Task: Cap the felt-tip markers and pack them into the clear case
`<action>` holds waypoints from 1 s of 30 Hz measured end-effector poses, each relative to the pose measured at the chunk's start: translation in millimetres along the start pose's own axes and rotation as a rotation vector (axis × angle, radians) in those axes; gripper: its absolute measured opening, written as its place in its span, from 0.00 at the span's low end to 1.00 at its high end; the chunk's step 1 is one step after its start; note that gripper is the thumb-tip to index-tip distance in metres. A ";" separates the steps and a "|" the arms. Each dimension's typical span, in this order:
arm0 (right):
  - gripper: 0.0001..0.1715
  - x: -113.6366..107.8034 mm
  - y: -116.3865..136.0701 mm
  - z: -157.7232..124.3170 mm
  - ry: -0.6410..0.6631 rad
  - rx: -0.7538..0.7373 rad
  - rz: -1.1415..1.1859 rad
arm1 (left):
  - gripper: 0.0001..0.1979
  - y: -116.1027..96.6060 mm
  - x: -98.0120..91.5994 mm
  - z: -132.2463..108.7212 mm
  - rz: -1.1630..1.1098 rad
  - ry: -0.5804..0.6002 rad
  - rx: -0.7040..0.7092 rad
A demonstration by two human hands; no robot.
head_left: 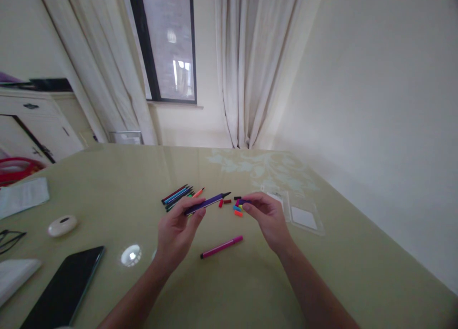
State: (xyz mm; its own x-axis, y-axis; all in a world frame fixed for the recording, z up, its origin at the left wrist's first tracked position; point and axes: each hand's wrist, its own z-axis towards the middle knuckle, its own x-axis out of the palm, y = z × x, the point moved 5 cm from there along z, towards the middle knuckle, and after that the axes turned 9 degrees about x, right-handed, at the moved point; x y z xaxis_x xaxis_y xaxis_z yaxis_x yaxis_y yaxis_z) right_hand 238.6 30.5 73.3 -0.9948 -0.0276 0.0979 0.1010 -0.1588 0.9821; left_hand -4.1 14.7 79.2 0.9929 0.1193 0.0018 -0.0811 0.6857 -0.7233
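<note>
My left hand [179,233] grips a purple felt-tip pen [211,201], its dark bare tip pointing right and slightly up. Between the thumb and fingers of my right hand [266,219] is a small purple pen cap [244,202], apart from the pen. Just beyond and below that hand lie several loose caps, among them an orange cap [238,213] and a red cap [221,203]. Uncapped felt-tip pens [179,195] lie in a bunch behind my left hand, which hides part of them. Nearer to me rests a capped magenta felt-tip pen [222,247].
A clear plastic case [304,218] lies to the right, partly behind my right hand. At the left are a black tablet [64,288], a white rounded object [62,225], a pale cloth or paper [24,196] and dark glasses or cable [10,239]. The table [343,281] meets a wall on the right.
</note>
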 end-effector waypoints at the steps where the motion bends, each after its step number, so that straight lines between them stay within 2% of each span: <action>1: 0.13 -0.8 1.4 -1.1 -0.010 -0.006 0.031 | 0.10 -1.1 0.2 0.3 -0.029 -0.014 -0.014; 4: 0.13 -1.4 2.9 -2.5 -0.013 -0.031 0.087 | 0.10 -6.7 1.1 2.0 -0.067 -0.020 -0.019; 10: 0.11 -0.7 6.2 -5.5 0.000 -0.065 0.120 | 0.07 -18.6 4.5 4.9 -0.086 0.040 0.068; 24: 0.14 2.3 10.3 -8.9 0.003 -0.011 0.190 | 0.09 -21.5 5.2 6.5 -0.077 0.056 0.097; 30: 0.15 -0.2 6.8 -5.5 -0.005 0.019 0.243 | 0.11 -21.2 4.8 4.5 -0.065 0.082 0.158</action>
State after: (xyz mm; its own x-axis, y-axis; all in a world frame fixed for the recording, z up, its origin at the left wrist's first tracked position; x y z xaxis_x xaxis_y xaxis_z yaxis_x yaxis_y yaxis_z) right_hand 239.6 24.0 79.0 -0.9415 -0.0575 0.3320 0.3368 -0.1292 0.9327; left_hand 2.0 3.9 97.6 0.9997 0.0161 -0.0160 -0.0225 0.7952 -0.6060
